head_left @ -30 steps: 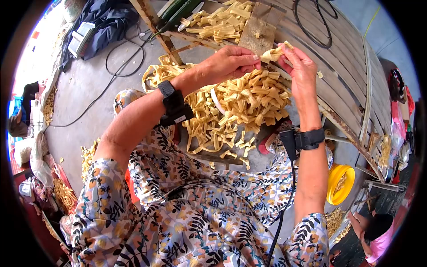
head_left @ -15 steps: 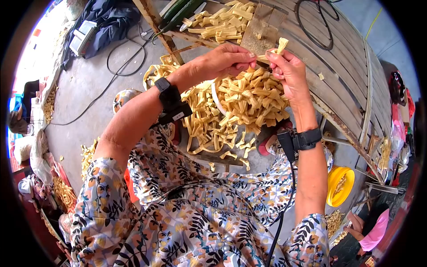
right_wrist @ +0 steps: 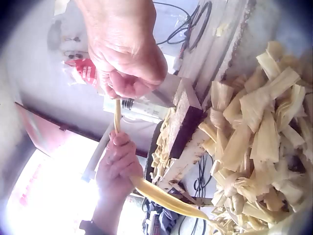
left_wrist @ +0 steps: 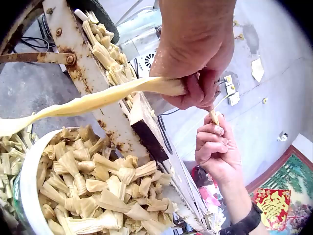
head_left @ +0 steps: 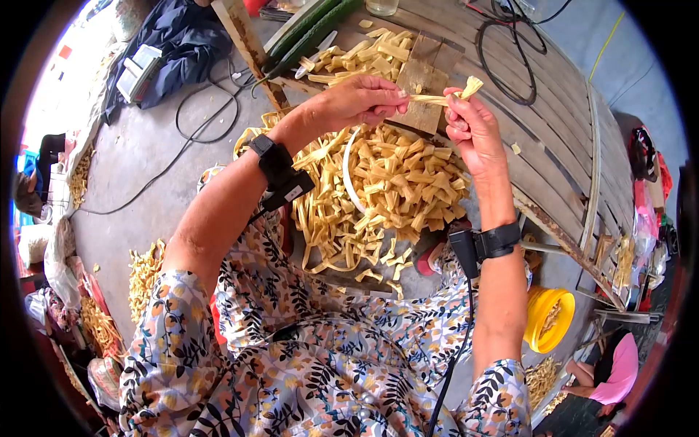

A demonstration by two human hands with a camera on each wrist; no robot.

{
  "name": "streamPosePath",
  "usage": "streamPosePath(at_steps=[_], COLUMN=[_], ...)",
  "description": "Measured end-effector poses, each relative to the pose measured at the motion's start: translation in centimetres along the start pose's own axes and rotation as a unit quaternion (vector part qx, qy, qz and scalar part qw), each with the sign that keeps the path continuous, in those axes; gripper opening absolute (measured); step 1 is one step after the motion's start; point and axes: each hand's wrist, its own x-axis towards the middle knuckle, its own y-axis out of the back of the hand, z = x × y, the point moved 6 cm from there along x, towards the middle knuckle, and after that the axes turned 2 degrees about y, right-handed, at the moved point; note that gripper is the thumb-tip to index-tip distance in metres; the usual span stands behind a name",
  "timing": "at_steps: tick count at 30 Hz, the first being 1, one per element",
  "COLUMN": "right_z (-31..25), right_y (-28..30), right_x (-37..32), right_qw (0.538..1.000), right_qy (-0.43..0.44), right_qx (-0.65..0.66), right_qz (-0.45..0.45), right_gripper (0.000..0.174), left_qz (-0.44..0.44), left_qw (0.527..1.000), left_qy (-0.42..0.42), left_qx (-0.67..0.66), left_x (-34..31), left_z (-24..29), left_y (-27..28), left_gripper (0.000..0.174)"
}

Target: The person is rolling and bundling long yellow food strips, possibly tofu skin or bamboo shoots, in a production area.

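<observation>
A pale yellow, flat fibrous strip [head_left: 428,99] is stretched between the two hands above the pile. The left hand [head_left: 368,102] pinches it between thumb and fingers, and its long tail [left_wrist: 88,104] trails away from that hand in the left wrist view. The right hand [head_left: 477,131] grips the strip's other end with curled fingers, and a flared tuft [head_left: 472,87] sticks out above its thumb. Below the hands, a heap of short knotted strips [head_left: 415,178] fills a tub with a white rim [left_wrist: 30,181]. Loose long strips [head_left: 313,197] lie beside it.
A slatted wooden table [head_left: 561,138] stands beyond the hands, bearing a small wooden board [head_left: 428,80], cut pieces [head_left: 378,52], long green cucumbers [head_left: 309,36] and a black cable [head_left: 520,95]. A yellow bucket [head_left: 534,328] sits at right, near another person [head_left: 622,368].
The strip was bunched between the hands; now it is drawn into a thin, taut length with a flared tuft above the right hand. The hands have moved slightly apart.
</observation>
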Motion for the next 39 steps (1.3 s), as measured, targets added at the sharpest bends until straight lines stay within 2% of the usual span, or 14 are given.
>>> streamPosePath(at_steps=[5, 9, 10, 13, 16, 25, 28, 31, 32, 36, 39], right_z=[-0.3, -1.1, -1.2, -1.1, -0.8, -0.2, 0.8, 1.8, 1.7, 0.1, 0.1], right_y=[0.5, 2.3, 2.2, 2.7, 3.3, 4.2, 4.6, 5.9, 6.6, 3.5, 1.8], right_x=[1.5, 3.5, 4.0, 4.9, 5.9, 7.1, 7.8, 7.2, 6.6, 4.4, 1.1], right_qw=[0.999, 0.992, 0.992, 0.986, 0.984, 0.978, 0.978, 0.945, 0.944, 0.981, 0.979], right_qy=[0.004, 0.065, 0.072, 0.089, 0.102, 0.103, 0.108, 0.107, 0.094, 0.056, -0.033], right_qx=[0.016, -0.016, -0.017, -0.041, -0.027, -0.03, -0.051, -0.21, -0.193, -0.146, -0.195], right_qz=[0.039, 0.11, 0.101, 0.136, 0.142, 0.179, 0.171, 0.228, 0.252, 0.114, 0.046], right_gripper=[0.015, 0.013, 0.013, 0.014, 0.014, 0.015, 0.016, 0.015, 0.015, 0.021, 0.025], left_qz=[0.047, 0.104, 0.127, 0.187, 0.221, 0.259, 0.283, 0.3, 0.339, 0.17, 0.123], left_qw=[0.995, 0.924, 0.907, 0.881, 0.882, 0.87, 0.86, 0.835, 0.833, 0.943, 0.971], left_qy=[-0.014, -0.14, -0.146, -0.171, -0.169, -0.179, -0.152, -0.173, -0.16, -0.103, -0.083], left_qx=[0.082, 0.341, 0.375, 0.399, 0.379, 0.379, 0.397, 0.427, 0.407, 0.266, 0.185], left_x=[0.9, 2.9, 3.2, 4.7, 5.7, 6.3, 6.4, 6.2, 5.7, 3.6, 1.5], left_z=[1.7, 3.1, 3.8, 4.0, 3.5, 3.4, 2.8, 1.4, 1.1, 1.8, 0.9], left_y=[0.9, 3.0, 3.2, 4.3, 5.2, 5.3, 5.9, 6.9, 7.5, 5.1, 2.8], left_gripper=[0.024, 0.025, 0.022, 0.019, 0.02, 0.02, 0.019, 0.017, 0.018, 0.02, 0.018])
